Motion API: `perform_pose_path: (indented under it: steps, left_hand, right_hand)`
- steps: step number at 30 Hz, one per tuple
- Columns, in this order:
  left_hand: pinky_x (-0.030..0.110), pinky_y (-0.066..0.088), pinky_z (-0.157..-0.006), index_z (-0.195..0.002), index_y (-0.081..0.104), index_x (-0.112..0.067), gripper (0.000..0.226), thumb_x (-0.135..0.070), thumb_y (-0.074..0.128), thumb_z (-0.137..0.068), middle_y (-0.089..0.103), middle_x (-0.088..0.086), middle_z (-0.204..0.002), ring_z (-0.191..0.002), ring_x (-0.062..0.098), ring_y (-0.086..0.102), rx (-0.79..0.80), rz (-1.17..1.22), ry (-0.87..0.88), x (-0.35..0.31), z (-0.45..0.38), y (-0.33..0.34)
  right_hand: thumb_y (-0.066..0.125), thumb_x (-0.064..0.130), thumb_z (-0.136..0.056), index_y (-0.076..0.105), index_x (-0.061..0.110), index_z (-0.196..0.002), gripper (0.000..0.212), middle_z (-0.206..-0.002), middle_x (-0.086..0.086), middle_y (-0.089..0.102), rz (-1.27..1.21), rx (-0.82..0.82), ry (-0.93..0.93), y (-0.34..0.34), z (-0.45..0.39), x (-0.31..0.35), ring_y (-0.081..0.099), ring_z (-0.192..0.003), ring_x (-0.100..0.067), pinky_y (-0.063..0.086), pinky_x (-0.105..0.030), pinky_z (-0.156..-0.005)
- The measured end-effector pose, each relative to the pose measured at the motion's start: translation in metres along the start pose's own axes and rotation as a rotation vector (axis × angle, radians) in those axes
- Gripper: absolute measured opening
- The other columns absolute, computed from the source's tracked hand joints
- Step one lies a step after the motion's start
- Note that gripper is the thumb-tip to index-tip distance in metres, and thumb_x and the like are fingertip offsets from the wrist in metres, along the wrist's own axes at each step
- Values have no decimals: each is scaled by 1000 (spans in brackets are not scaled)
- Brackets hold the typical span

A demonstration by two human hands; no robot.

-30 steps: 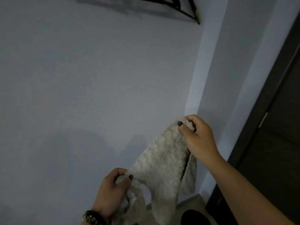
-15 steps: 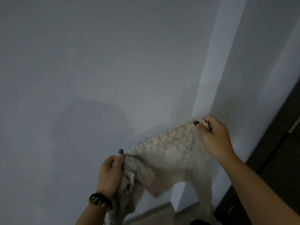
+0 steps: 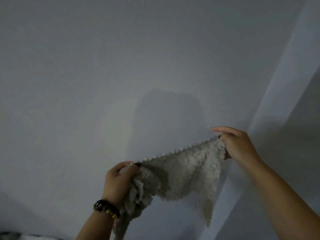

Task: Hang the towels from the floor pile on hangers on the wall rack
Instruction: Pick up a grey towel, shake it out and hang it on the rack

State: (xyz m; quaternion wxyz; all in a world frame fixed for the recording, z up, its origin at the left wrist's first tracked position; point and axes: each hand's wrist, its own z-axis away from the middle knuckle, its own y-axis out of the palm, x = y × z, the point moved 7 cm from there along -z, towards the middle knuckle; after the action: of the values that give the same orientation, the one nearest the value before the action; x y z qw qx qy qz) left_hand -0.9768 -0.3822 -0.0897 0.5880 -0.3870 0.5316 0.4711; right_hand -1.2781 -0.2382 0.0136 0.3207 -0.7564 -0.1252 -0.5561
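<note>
A fluffy beige towel (image 3: pixel 181 168) with a zigzag top edge is stretched in the air in front of a pale wall. My left hand (image 3: pixel 119 181), with a beaded bracelet at the wrist, grips a bunched left end of the towel, and more cloth hangs below it. My right hand (image 3: pixel 237 144) pinches the towel's upper right corner, higher than the left end, with the index finger held straight. The towel's lower edge droops to a point at the right. No hanger, wall rack or floor pile is in view.
The pale wall (image 3: pixel 103 84) fills most of the view. A wall corner (image 3: pixel 277 94) runs down at the right. Something dark and blurred sits at the bottom left edge (image 3: pixel 10 235).
My hands have spread apart and pulled the towel's top edge taut. The view has swung left, so the rack at the top and the dark door at the right have left the frame.
</note>
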Motion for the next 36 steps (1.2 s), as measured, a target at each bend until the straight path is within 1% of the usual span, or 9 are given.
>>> perform_pose_path:
  steps: [8,12,15,17,19,24,28,32,36]
  left_hand:
    - [46,55,-79,-100,66,11,24,-9,66,-86,69,30,-95,-85,41,67,-85,249,-320,26,-6,13]
    - [52,54,-88,-107,66,11,34,-11,68,-81,68,31,-104,-92,43,66,-17,280,-339,17,-12,22]
    - [55,52,-90,-105,69,7,35,-13,69,-76,69,29,-104,-95,43,66,63,296,-346,5,-12,26]
    - [55,52,-90,-106,68,7,38,-14,69,-75,68,29,-104,-97,44,65,105,298,-308,-7,-13,25]
    - [51,56,-84,-103,69,5,25,-9,65,-82,70,27,-100,-91,41,68,101,285,-240,-21,-12,19]
    - [32,59,-53,-88,73,1,12,1,61,-86,73,22,-82,-63,28,71,95,211,-74,-53,-6,8]
    - [36,61,-63,-95,73,3,15,0,61,-86,72,26,-92,-74,32,70,135,209,-39,-67,1,6]
    - [42,59,-72,-104,69,6,24,-3,61,-83,69,30,-100,-80,35,69,211,269,-61,-75,11,10]
    - [52,53,-90,-114,65,4,50,-13,67,-67,67,31,-106,-100,46,64,271,317,-46,-86,20,10]
  right_hand:
    - [41,-3,-93,67,9,-75,34,-74,-10,59,-118,270,103,24,-8,-31,55,-52,-23,53,-29,-48]
    - [40,-1,-94,64,19,-94,31,-100,-9,68,58,472,87,41,1,-33,72,-77,-19,54,-30,-63]
    - [45,-1,-91,59,28,-102,34,-101,-4,69,245,579,44,50,10,-28,71,-88,-9,55,-36,-79]
    - [45,1,-89,60,31,-104,36,-96,2,68,452,595,-76,50,12,-18,67,-84,-5,56,-29,-74]
    - [48,5,-90,63,29,-102,31,-90,9,68,575,585,-202,51,15,1,64,-75,-2,49,-17,-62]
    - [58,16,-89,70,28,-91,17,-91,8,68,731,424,-502,57,17,40,63,-88,-11,50,-32,-77]
    - [69,17,-85,70,22,-79,7,-102,8,55,472,337,-689,63,29,71,52,-99,-2,35,-7,-76]
    - [70,18,-79,64,15,-69,12,-73,1,60,-80,661,-383,85,43,79,57,-72,-13,43,-28,-72]
    - [62,3,-90,65,18,-78,20,-68,-1,58,-147,681,-426,97,55,95,52,-68,-9,39,-21,-65]
